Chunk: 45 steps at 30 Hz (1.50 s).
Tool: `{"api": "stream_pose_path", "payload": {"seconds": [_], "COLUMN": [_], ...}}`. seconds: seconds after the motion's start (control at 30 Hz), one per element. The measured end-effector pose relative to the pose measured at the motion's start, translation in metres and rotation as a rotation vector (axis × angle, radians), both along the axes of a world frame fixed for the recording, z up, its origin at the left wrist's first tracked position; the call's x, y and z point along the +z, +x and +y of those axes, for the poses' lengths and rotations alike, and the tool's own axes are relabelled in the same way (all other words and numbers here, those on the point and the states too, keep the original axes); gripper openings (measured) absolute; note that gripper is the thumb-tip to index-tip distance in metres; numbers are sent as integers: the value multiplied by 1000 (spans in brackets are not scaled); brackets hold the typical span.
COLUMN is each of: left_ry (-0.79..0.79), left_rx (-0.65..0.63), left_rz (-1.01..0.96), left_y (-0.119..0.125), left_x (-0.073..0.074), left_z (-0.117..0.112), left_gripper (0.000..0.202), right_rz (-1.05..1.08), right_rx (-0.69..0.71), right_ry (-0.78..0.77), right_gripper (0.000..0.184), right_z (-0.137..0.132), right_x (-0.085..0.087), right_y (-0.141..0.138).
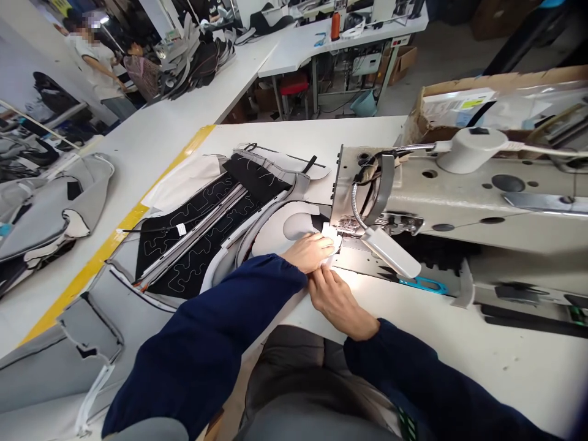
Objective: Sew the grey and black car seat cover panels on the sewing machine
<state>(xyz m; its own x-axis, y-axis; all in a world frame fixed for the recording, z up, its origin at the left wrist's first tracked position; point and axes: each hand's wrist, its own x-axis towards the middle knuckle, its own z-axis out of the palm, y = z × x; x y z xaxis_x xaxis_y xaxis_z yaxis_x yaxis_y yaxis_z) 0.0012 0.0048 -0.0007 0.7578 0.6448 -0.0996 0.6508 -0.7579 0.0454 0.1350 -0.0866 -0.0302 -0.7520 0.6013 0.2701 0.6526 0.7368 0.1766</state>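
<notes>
Left hand (309,252) has its fingers together on the pale fabric (267,237) just left of the sewing machine (459,184). Right hand (337,303) touches the near edge; can't tell if either's pinching. White tabletop (413,327) near right.

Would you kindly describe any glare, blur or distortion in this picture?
Head view: bright glare, seemingly from the lamp, washes out the pale material at the left hand and the tabletop beside the right hand; head view: the edges look wide-angle stretched, and the distant person looks soft.
</notes>
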Motion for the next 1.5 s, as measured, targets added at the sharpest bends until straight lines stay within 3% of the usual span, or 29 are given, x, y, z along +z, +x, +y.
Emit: {"api": "stream_pose_path", "payload": {"seconds": [0.2, 0.43, 0.5, 0.63, 0.77, 0.93, 1.07, 1.27, 1.37, 1.5], "left_ry": [18, -190, -156, -33, -21, -7, -75, -168, -169, -180], "left_rx": [25, 221, 221, 34, -29, 34, 81, 127, 177, 221], "left_rz": [-11, -357, -312, -115, -28, -9, 12, -35, -69, -101], "left_y": [7, 5, 5, 7, 12, 20, 25, 30, 33, 37], "left_x": [-5, -14, -11, -5, -4, -10, -5, 4, -2, -13], "left_z": [0, 33, 30, 16, 13, 21, 25, 25, 24, 23], "left_gripper": [32, 30, 27, 28, 25, 26, 30, 25, 25, 23], "right_rz": [77, 72, 38, 34, 71, 68, 73, 27, 15, -3], "right_rx": [27, -98, -81, -75, -102, -138, -172, -127, -112, -101], "right_ry": [-17, 34, 86, 123, 131, 102, 55, 112, 114, -2], "right_gripper": [22, 9, 9, 9, 12, 17, 19, 30, 32, 24], "right_z": [14, 19, 17, 17, 21, 31, 38, 9, -3, 6], "right_x": [-1, -8, -12, -19, -24, -26, -25, -20, -14, -7], "right_y": [13, 16, 17, 18, 17, 18, 20, 7, -4, -18]}}
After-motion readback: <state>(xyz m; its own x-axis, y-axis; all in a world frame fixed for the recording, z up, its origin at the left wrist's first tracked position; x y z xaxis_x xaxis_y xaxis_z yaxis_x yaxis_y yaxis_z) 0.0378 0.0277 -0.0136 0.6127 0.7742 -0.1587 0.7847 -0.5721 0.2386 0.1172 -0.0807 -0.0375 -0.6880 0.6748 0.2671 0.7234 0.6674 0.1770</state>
